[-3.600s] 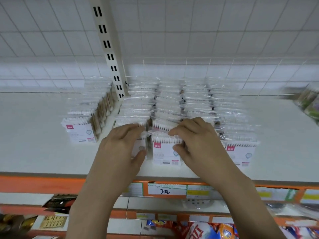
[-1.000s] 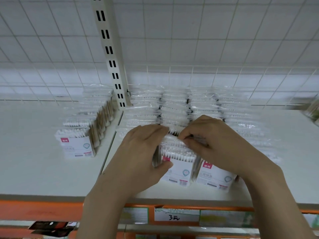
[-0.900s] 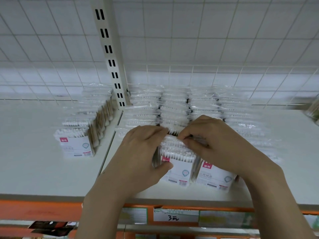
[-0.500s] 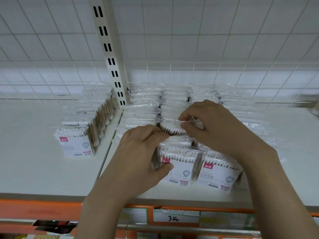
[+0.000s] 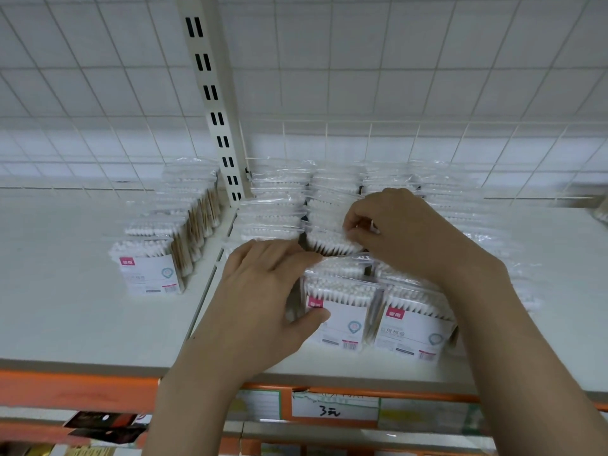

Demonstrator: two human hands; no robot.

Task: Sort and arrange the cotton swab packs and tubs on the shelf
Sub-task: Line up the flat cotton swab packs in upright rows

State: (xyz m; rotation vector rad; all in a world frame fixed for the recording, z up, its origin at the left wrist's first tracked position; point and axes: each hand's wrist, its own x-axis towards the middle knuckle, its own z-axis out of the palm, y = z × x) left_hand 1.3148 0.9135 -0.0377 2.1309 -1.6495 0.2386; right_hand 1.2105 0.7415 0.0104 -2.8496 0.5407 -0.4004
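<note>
On the shelf [image 5: 82, 324], right of the slotted upright [image 5: 210, 93], the front swab pack [image 5: 339, 317] is gripped by the left hand [image 5: 263, 304], while a pack behind [image 5: 332, 243] is pinched by the right hand [image 5: 404, 232] fingers [image 5: 357, 230].

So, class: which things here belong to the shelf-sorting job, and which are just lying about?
Job:
swab packs
left row of packs
shelf
left hand
right hand

Lying about:
price tag
slotted post
wire grid
</note>
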